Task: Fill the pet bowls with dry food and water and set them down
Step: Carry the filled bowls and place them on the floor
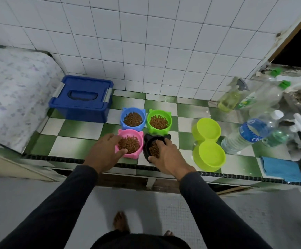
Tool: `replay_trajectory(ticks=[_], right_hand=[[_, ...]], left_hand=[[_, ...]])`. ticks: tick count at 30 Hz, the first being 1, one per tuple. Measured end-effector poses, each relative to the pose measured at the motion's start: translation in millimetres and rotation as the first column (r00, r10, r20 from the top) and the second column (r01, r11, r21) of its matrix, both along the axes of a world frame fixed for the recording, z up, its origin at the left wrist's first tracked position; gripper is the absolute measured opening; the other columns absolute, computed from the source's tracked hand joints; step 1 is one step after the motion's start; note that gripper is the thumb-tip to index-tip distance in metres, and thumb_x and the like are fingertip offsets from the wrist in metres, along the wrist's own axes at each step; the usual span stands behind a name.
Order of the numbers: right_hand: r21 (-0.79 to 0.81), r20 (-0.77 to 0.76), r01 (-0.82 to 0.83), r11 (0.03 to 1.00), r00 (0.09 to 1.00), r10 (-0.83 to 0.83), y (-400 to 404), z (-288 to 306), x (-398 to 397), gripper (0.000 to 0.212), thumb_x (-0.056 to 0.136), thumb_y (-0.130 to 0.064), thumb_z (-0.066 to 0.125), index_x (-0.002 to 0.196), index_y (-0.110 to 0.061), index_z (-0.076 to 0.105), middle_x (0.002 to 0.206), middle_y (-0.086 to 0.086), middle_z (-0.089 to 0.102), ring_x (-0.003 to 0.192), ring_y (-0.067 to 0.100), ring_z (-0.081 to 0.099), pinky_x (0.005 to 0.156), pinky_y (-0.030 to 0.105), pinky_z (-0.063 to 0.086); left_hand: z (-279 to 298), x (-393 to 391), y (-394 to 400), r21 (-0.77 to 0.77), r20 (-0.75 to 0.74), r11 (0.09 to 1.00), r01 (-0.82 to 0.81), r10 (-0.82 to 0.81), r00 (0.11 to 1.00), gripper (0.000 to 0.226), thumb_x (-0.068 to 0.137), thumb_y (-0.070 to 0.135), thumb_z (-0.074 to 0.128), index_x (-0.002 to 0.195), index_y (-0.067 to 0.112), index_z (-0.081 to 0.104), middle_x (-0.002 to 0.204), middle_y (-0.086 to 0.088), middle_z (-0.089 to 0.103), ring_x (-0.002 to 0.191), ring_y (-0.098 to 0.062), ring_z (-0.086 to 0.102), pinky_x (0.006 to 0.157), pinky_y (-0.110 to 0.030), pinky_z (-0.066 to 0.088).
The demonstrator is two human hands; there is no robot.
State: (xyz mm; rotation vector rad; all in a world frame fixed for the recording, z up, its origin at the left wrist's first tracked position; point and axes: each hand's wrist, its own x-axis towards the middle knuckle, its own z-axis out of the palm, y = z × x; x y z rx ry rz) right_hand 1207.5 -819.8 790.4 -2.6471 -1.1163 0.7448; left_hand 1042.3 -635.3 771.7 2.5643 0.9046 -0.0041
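While we are standing at the green-and-white checkered counter [77,129], we are gripping two bowls at once. Our left hand [104,154] is curling its fingers and thumb round the near rim of the pink bowl [130,143], which is carrying brown kibble. Our right hand [167,157] is clasping the black bowl [150,146] at its 3 o'clock side, kibble showing inside. At 12 o'clock from the pink bowl the blue bowl [132,118] is sitting full of kibble, and just beside it, at 3 o'clock, the green bowl [159,121] is holding the same. At 3 o'clock from the black bowl a lime double bowl [208,141] is lying; we cannot tell whether it is holding water. At 10 o'clock a blue lidded bin [82,97] is standing closed. At 3 o'clock a water bottle [246,135] is leaning among other bottles.
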Motion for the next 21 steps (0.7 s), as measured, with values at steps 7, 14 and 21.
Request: replay_trajectory(ticks=[7,14,21], right_hand=[[-0.018,-0.040,0.132,0.991,0.990,-0.133,21,-13,-7,0.081,0.090,-0.052,0.065,0.156,-0.022,0.028,0.164,0.017,0.021,0.147,0.037,0.027,0.119,0.044,0.029],[-0.036,-0.083,0.263,0.964,0.961,-0.265,21,-36,5,0.082,0.093,-0.047,0.063,0.158,-0.016,0.025,0.159,0.019,0.026,0.148,0.032,0.027,0.120,0.037,0.028],[-0.053,-0.093,0.373,0.926,0.922,-0.377,16,-65,15,0.083,0.093,-0.046,0.065,0.158,-0.013,0.025,0.151,0.020,0.032,0.136,0.036,0.038,0.116,0.038,0.032]], left_hand=[[-22,0,31,-0.041,-0.008,0.995,0.086,-0.087,0.996,0.067,0.096,0.053,0.059,0.153,0.021,0.043,0.152,-0.012,0.047,0.139,-0.029,0.044,0.113,-0.045,0.040],[-43,12,39,-0.116,-0.003,0.991,0.062,-0.063,0.998,0.062,0.098,0.046,0.060,0.151,0.019,0.043,0.140,-0.011,0.052,0.128,-0.028,0.050,0.105,-0.045,0.047],[-62,21,44,-0.229,-0.051,0.973,-0.012,0.000,0.999,0.062,0.099,0.039,0.062,0.153,0.028,0.036,0.141,-0.012,0.052,0.130,-0.030,0.049,0.107,-0.048,0.046]])
